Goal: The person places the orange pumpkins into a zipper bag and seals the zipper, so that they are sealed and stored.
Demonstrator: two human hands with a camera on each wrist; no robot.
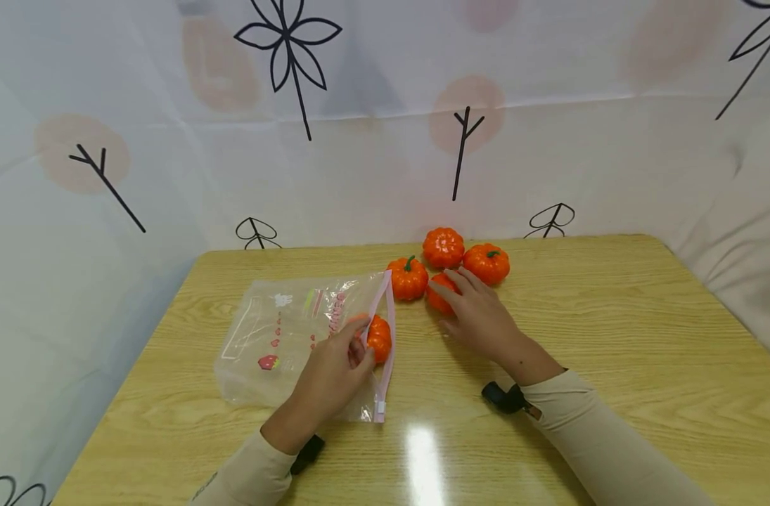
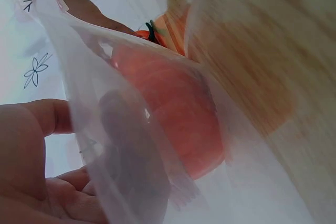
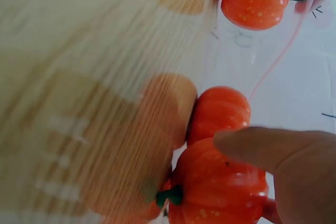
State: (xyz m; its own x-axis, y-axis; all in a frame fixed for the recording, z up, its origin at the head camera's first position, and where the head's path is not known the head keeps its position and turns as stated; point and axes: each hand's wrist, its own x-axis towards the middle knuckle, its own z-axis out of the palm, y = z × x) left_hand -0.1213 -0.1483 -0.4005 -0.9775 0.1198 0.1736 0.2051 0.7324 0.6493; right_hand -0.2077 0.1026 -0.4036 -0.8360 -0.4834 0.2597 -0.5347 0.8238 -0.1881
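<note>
My left hand grips the mouth edge of a clear zip bag with a pink slider strip and strawberry print. Inside the bag's mouth lies an orange toy pumpkin, seen blurred through the plastic in the left wrist view. My right hand holds another small pumpkin, the thumb across it and a fingertip showing on its far side. Around that hand sit a pumpkin with a green stem, one at the back and one to the right.
Everything lies on a wood-grain table. A pale patterned cloth hangs behind its back edge and along the sides. Each wrist wears a small black camera, such as the one by the right sleeve.
</note>
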